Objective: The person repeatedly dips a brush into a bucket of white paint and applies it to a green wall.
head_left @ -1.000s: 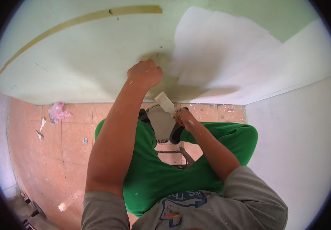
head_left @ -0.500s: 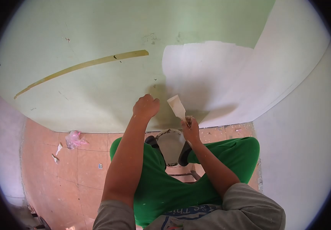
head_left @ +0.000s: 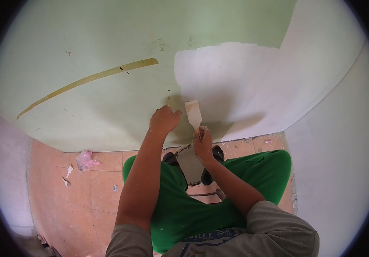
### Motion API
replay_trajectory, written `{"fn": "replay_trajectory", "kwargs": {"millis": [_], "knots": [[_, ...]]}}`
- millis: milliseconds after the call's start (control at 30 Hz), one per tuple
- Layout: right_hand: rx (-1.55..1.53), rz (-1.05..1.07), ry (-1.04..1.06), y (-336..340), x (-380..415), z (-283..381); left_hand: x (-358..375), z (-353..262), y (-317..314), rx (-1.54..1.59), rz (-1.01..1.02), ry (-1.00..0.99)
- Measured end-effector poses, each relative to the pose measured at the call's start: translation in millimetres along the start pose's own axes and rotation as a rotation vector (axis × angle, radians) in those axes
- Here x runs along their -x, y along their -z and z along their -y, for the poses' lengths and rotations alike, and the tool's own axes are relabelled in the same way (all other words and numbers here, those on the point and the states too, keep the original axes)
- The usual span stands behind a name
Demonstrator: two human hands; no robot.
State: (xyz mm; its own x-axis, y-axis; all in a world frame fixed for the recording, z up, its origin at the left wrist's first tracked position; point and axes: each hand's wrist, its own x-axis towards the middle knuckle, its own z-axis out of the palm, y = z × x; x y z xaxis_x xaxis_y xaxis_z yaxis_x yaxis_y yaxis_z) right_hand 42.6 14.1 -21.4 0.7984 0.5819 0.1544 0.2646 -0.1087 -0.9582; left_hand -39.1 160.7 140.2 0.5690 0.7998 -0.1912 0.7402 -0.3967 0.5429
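Note:
My right hand (head_left: 203, 144) is closed around the handle of a flat paintbrush (head_left: 193, 115) coated in white, its wide end pointing up toward the wall. My left hand (head_left: 164, 120) is closed just left of the brush, near the green wall; what it holds, if anything, is hidden. Below the brush, between my feet, stands a bucket (head_left: 191, 165) with pale, paint-like contents and a smeared rim. Behind the brush spreads a white-coated patch (head_left: 218, 68) on the pale green wall (head_left: 120, 38).
A strip of yellowish tape (head_left: 94, 79) runs across the green wall. On the tiled floor (head_left: 103, 184) at left lie a crumpled pink plastic bag (head_left: 87, 160) and two small white-ended tools (head_left: 69, 171). A white side wall (head_left: 334, 150) rises at right.
My right hand and the paintbrush have moved a little left, and the brush now stands more upright. My left hand stays closed in nearly the same place. The view has shifted slightly.

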Motion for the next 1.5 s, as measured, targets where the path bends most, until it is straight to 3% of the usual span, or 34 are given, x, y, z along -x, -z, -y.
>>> {"fn": "replay_trajectory", "kwargs": {"millis": [167,233,367,533,767,933,1067,1133,1267,1333,1500], "knots": [[0.023,-0.041,0.052,-7,7,-13,-4,4,-2,0.002,-0.025,0.012],[-0.053,0.035,-0.104,-6,9,-18,-3,2,0,-0.007,-0.024,0.019],[0.021,-0.008,-0.097,-3,18,-9,-8,5,-2,-0.029,-0.052,0.007],[-0.241,-0.076,0.122,-10,3,16,-13,5,-3,-0.052,-0.06,-0.01],[-0.277,0.037,-0.165,-20,-8,-24,-17,11,-2,-0.047,-0.087,-0.018],[-0.138,0.107,-0.33,-19,0,-55,-23,16,2,0.034,-0.021,0.051],[-0.068,0.024,-0.307,-13,22,-48,-23,13,4,0.055,0.0,0.093],[0.091,-0.085,-0.03,-11,31,-42,-24,11,3,0.051,0.016,0.084],[-0.032,-0.075,0.018,-4,32,-13,-21,7,4,0.041,0.034,0.078],[0.133,-0.167,0.341,-1,26,2,-19,6,6,0.038,0.03,0.079],[0.129,-0.078,0.363,6,17,27,-20,12,7,0.034,0.025,0.085]]}}
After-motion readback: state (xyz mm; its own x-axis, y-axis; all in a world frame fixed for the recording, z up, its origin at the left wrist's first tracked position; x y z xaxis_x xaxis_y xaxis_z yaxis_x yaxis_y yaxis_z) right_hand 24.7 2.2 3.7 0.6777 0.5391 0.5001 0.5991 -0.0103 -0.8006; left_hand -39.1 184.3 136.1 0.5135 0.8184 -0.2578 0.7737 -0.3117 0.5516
